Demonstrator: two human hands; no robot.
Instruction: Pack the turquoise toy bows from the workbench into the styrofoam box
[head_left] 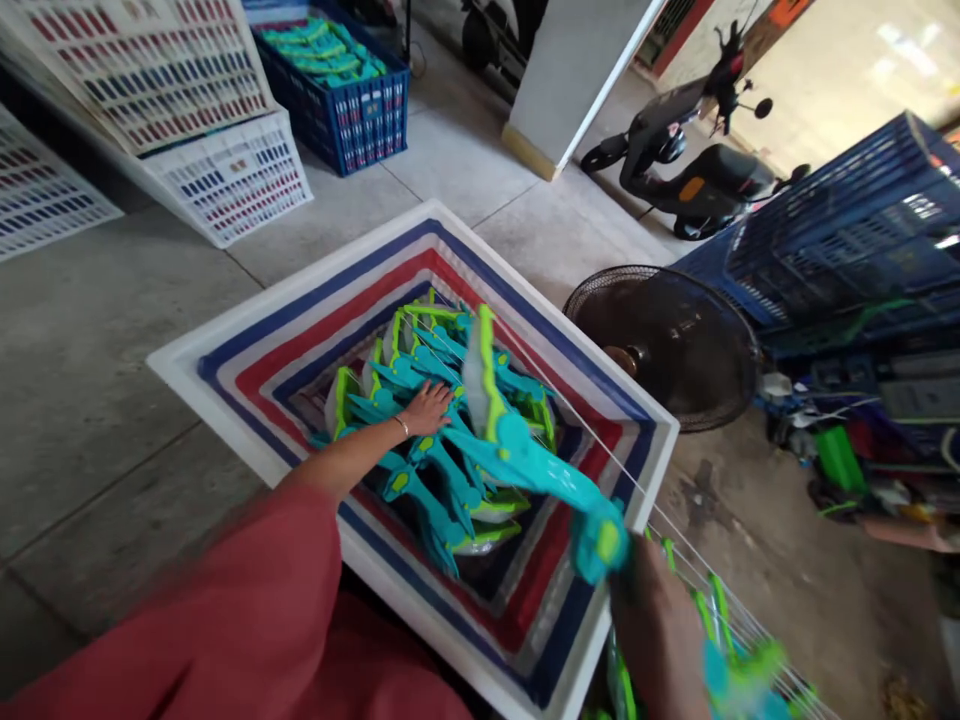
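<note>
Left hand (427, 406), spread on teal pieces (448, 478); right hand (660, 622), blurred, grip unclear, beside raised piece (555, 472); tangling possible, cause: white strings (750, 618) beyond right hand

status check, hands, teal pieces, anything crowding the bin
Left hand on piled teal pieces. Blurred right hand gripping a raised teal-and-green piece. Fan near the bin's right side.

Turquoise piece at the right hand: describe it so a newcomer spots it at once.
Find the big white-rimmed bin lined with red, white and blue stripes. A long turquoise piece slants over its pile from the blurred right hand, its pale far end edged in lime. Unlike the similar ones heaped below, it is raised and looks largest.
</note>
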